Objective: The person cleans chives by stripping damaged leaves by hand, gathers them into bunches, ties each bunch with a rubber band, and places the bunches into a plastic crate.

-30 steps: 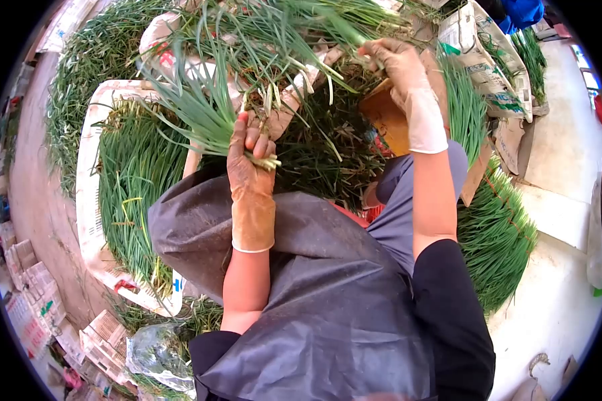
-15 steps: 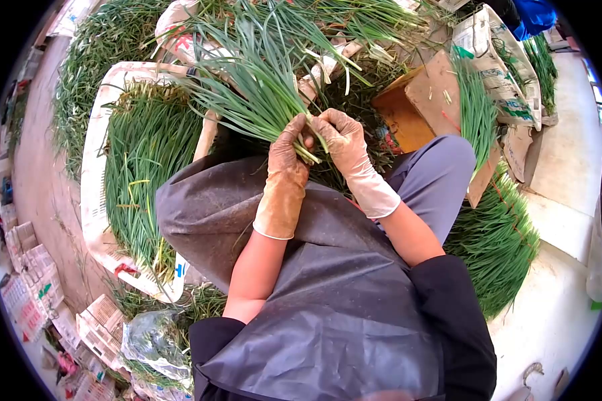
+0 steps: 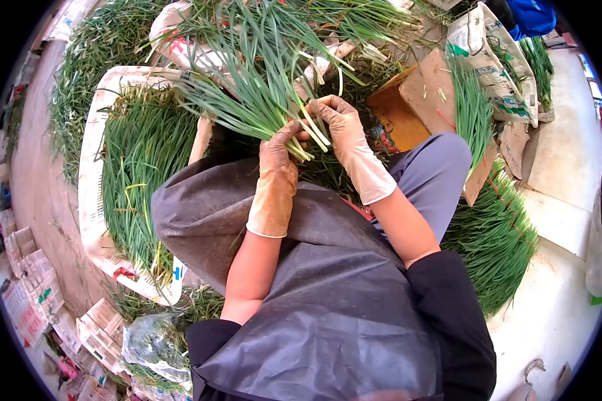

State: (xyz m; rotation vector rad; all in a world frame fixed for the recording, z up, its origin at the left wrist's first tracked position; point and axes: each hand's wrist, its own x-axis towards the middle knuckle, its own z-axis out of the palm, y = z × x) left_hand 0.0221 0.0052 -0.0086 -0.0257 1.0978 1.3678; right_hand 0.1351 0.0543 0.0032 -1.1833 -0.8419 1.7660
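Note:
My left hand (image 3: 280, 155), in a soiled latex glove, is closed round the pale stem ends of a bunch of garlic chives (image 3: 247, 100). Their green leaves fan away up and to the left. Close by on the right, my right hand (image 3: 343, 130), also gloved, has its thumb and fingers pinched on a few white-based chive stalks at the bunch's right edge. These stalks stand slightly apart from the bunch. Some fingertips of both hands are hidden. Both hands are above my dark apron (image 3: 328, 287), just beyond my lap.
A white crate (image 3: 90, 194) packed with chives stands left. More loose chives (image 3: 374, 20) lie ahead on a white sack. To the right are a cardboard box (image 3: 425, 93), tied chive bundles (image 3: 491, 247) and another white crate (image 3: 471, 33). A clear plastic bag (image 3: 154, 344) lies lower left.
My right hand has moved slightly up and away from my left, opening a gap between them. A few stalks now stand out from the bunch. My left hand has shifted slightly left and down.

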